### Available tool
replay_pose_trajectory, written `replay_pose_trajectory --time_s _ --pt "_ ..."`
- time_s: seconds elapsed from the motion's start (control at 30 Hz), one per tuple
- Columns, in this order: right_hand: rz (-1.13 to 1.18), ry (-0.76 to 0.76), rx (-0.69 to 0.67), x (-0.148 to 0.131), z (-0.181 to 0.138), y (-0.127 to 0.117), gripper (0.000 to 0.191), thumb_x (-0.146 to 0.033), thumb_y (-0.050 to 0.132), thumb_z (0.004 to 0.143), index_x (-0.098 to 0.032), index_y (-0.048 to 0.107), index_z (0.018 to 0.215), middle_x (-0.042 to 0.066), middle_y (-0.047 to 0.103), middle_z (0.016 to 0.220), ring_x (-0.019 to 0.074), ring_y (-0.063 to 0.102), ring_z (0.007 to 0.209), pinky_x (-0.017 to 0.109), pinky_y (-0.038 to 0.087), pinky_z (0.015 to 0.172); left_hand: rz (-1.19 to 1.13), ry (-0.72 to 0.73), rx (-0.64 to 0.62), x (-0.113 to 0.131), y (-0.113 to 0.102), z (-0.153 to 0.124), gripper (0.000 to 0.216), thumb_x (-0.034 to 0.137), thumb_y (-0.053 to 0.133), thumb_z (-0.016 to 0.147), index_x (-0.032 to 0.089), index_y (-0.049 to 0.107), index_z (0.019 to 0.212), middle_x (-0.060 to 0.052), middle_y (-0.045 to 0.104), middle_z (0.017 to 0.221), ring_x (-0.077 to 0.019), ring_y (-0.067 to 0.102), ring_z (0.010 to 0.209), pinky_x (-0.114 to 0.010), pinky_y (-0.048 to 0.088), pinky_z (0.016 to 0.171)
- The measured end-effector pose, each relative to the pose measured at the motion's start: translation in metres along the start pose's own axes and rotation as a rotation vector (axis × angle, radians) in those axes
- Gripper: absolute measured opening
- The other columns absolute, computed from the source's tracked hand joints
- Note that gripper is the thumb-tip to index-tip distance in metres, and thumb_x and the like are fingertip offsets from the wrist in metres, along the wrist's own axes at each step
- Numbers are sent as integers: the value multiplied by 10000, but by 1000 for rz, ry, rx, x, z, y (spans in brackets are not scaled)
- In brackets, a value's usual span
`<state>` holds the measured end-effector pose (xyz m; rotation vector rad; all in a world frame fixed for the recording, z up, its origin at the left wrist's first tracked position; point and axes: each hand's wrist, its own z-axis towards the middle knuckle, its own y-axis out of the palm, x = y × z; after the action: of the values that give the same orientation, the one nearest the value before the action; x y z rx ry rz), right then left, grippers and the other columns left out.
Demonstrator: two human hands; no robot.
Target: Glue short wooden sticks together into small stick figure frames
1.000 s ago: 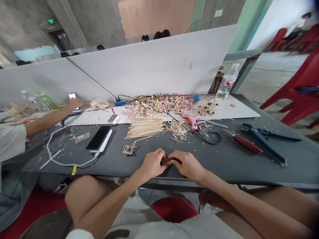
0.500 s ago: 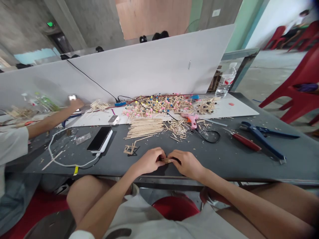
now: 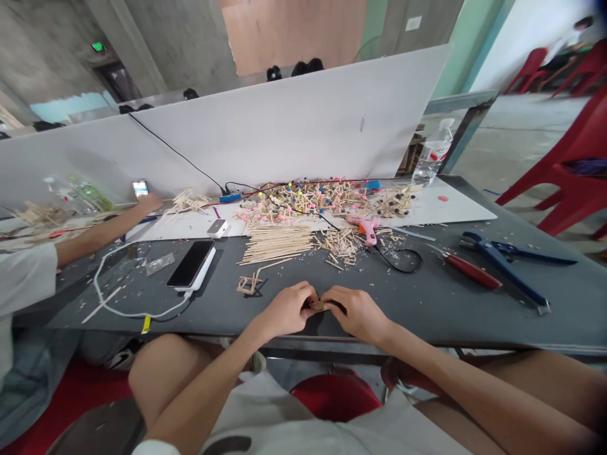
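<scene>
Sticks of tan wood (image 3: pixel 319 306), bundled short, run left to right between the left hand (image 3: pixel 289 311) and right hand (image 3: pixel 359 312), both equally near, curled nearly closed, each pinching an end above the dark grey counter (image 3: pixel 427 309).

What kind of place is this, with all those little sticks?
Probably a craft workroom: the long dark-grey table holds a pink plastic glue gun and a row of thin pale wooden sticks.
</scene>
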<state>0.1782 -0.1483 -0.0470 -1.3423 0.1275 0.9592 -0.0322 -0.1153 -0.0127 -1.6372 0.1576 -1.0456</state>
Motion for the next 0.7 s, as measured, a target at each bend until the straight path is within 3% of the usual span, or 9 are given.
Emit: replay_pose_trajectory --time_s 0.23,0.53,0.7 --pt "5 2 4 0 0 -1 217 -153 482 928 -231 671 1002 32 700 928 160 651 802 246 462 720 20 20 1 -1 -1 1 131 135 585 819 197 588 934 -36 616 928 -149 578 725 -254 426 634" --pt "-3 -1 0 5 -1 2 247 -125 477 909 -229 672 1019 38 697 932 161 655 820 242 462 727 210 -61 82 -2 22 6 182 379 600 878 214 571 951 -40 622 949 -180 626 772 -274 447 678" --pt "-41 -2 -12 3 -1 0 231 -135 470 922 -219 669 1007 38 691 913 160 645 796 244 451 715 190 -36 56 -3 19 6 160 368 594 901 217 569 949 -33 616 958 -186 632 790 -277 446 688"
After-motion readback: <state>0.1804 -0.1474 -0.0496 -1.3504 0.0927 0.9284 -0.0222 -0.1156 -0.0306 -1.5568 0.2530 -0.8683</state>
